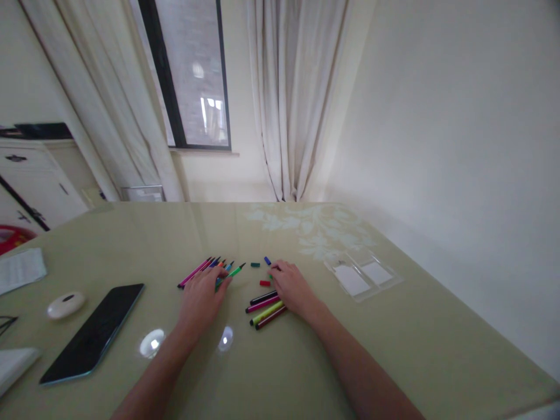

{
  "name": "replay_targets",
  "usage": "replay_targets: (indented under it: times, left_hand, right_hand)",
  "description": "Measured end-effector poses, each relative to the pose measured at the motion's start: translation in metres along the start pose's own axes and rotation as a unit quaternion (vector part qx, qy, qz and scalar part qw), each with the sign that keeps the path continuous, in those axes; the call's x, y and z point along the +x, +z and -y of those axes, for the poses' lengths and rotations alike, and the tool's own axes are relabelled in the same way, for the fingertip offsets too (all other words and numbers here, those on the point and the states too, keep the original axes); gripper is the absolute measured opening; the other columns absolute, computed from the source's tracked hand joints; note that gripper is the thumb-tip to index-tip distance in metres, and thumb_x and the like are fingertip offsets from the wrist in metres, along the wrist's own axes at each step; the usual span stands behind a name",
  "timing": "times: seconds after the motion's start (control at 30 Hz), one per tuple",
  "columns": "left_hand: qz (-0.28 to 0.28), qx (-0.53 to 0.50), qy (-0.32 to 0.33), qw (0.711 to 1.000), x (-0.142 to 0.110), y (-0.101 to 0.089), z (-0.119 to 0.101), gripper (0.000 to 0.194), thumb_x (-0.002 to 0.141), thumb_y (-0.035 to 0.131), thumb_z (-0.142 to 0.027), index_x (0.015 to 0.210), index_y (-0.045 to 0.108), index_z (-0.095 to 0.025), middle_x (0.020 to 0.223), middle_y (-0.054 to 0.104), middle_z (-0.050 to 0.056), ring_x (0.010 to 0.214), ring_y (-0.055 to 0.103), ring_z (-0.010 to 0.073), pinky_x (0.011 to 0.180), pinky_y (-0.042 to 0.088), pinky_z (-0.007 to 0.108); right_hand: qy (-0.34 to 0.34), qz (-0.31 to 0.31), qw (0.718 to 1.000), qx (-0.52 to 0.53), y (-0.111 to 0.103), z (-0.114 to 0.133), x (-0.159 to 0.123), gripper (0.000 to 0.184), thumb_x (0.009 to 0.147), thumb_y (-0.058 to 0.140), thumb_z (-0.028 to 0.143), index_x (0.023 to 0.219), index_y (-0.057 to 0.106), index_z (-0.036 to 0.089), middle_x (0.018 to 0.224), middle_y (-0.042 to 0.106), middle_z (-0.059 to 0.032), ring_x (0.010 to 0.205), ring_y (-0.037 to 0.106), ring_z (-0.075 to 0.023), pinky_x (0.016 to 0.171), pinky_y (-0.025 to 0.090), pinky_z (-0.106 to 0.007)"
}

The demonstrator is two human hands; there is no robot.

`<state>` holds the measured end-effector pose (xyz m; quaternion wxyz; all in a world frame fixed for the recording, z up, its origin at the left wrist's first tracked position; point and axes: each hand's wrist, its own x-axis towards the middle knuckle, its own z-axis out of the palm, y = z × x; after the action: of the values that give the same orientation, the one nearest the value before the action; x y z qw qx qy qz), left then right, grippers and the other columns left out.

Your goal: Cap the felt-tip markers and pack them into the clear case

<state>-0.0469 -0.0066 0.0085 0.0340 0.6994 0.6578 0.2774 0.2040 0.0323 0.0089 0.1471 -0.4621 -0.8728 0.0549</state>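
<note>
Between the thumb and fingers of my left hand (205, 289) is a green marker (236, 270), uncapped, its dark tip pointing up and to the right. Several uncapped markers in pink, blue, orange and other colours lie side by side just beyond that hand, such as a pink marker (192, 274). My right hand (289, 286) is closed at the fingertips, where a small green cap (270, 276) partly shows. Around it lie a blue cap (267, 261), a dark green cap (255, 265) and a red cap (265, 283). Several capped markers (268, 312) rest under its near side.
A clear plastic case (363, 274) lies to the right. On the left are a black-screened tablet (94, 332), a white oval object (65, 305) and white papers (21, 270). The glossy table (280, 373) meets a wall at right; curtains and a window stand behind.
</note>
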Motion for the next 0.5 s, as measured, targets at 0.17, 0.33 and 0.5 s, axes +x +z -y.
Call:
replay_targets:
  times: [0.17, 0.33, 0.5]
  left_hand:
    - [-0.010, -0.137, 0.006, 0.990, 0.000, 0.005, -0.010, 0.027, 0.098, 0.049, -0.045, 0.104, 0.065, -0.024, 0.105, 0.075, 0.006, 0.097, 0.070, 0.0262, 0.086, 0.051, 0.038]
    - [-0.030, -0.256, 0.008, 0.966, -0.001, 0.008, -0.017, 0.029, 0.095, 0.059, -0.048, 0.103, 0.067, -0.022, 0.098, 0.074, 0.004, 0.092, 0.069, 0.0223, 0.083, 0.053, 0.034]
    - [-0.049, -0.321, 0.006, 0.946, 0.001, 0.004, -0.020, 0.031, 0.091, 0.064, -0.047, 0.103, 0.076, -0.021, 0.097, 0.075, 0.005, 0.088, 0.068, 0.0208, 0.076, 0.053, 0.031]
  right_hand:
    - [0.023, -0.002, 1.000, 0.019, 0.007, -0.006, 0.003, 0.023, 0.099, 0.053, 0.012, 0.109, 0.072, 0.017, 0.122, 0.068, -0.0101, 0.111, 0.064, -0.0222, 0.098, 0.045, -0.031]
    - [0.041, -0.033, 0.997, 0.054, 0.003, -0.003, 0.002, 0.015, 0.096, 0.058, 0.014, 0.102, 0.071, 0.017, 0.107, 0.071, -0.0100, 0.101, 0.066, -0.0228, 0.094, 0.048, -0.033]
    - [0.049, -0.180, 0.955, 0.231, -0.009, -0.004, 0.001, 0.022, 0.082, 0.066, 0.008, 0.100, 0.073, 0.016, 0.113, 0.070, -0.0106, 0.095, 0.068, -0.0192, 0.086, 0.053, -0.030]
